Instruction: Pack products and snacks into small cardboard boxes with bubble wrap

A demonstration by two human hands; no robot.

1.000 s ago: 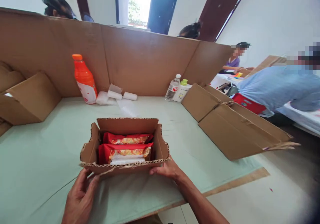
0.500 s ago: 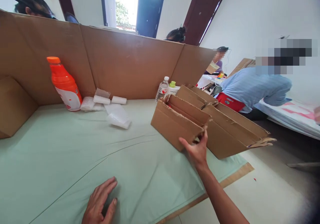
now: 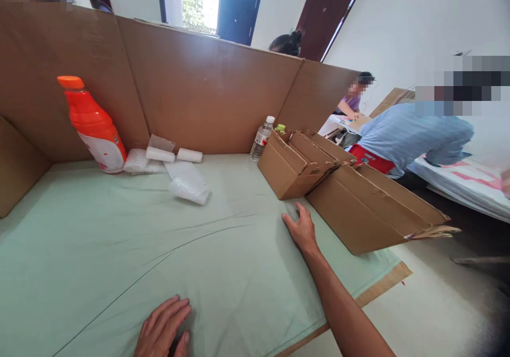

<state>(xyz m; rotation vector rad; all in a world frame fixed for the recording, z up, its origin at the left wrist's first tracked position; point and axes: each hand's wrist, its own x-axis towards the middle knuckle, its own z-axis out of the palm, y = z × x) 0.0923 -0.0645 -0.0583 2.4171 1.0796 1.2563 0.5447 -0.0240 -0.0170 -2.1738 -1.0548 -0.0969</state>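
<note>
Since a moment ago the small cardboard box [image 3: 292, 168] has left the right hand [image 3: 300, 229], now empty and open just below it, nearer than the flat, empty left hand [image 3: 163, 329].

Three cardboard boxes [image 3: 292, 168] sit at the right. Far back stand one orange bottle [image 3: 93, 126], one water bottle [image 3: 261, 139] and two white rolls [image 3: 160, 154].

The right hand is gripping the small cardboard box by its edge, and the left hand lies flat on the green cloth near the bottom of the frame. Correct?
Not quite. In the head view the right hand lies open on the green cloth, just short of the small cardboard box, and grips nothing. The left hand does lie flat on the cloth near the bottom of the frame.
</note>
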